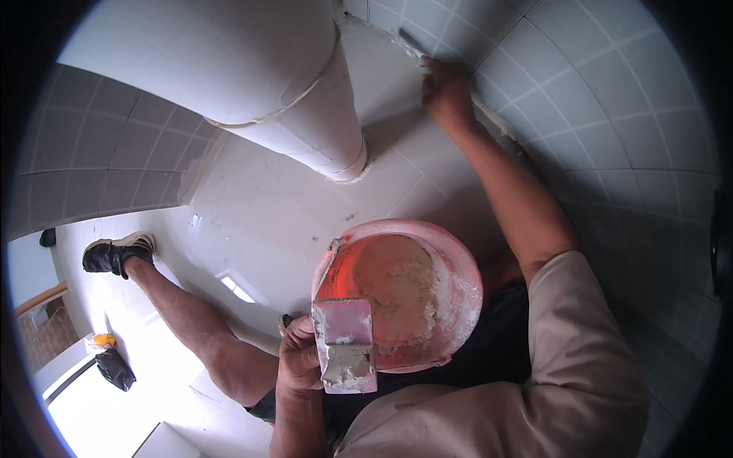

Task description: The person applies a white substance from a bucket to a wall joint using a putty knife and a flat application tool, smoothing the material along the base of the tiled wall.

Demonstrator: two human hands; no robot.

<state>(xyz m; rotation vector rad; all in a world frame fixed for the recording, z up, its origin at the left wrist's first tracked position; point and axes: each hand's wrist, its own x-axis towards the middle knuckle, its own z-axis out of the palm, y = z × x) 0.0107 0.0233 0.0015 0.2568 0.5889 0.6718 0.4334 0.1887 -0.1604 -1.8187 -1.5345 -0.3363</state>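
My right hand (448, 95) reaches far forward, its fingers closed around the handle of a putty knife (410, 43). The knife's dark blade meets the seam where the tiled wall joins the floor, with white paste smeared around it. In front of my body, my left hand (299, 357) grips a small pink rectangular board (342, 319) by its left side. A lump of greyish-white putty (347, 365) sits on the board's lower half. Beside and partly behind the board is a red bucket (467, 305), its walls caked with residue and more putty (393, 278) inside.
A thick white pipe (324, 137) meets the floor left of my right arm. Tiled walls rise at the right (595, 99) and left (92, 145). My outstretched leg ends in a black shoe (114, 253). A black bag (114, 369) lies at lower left.
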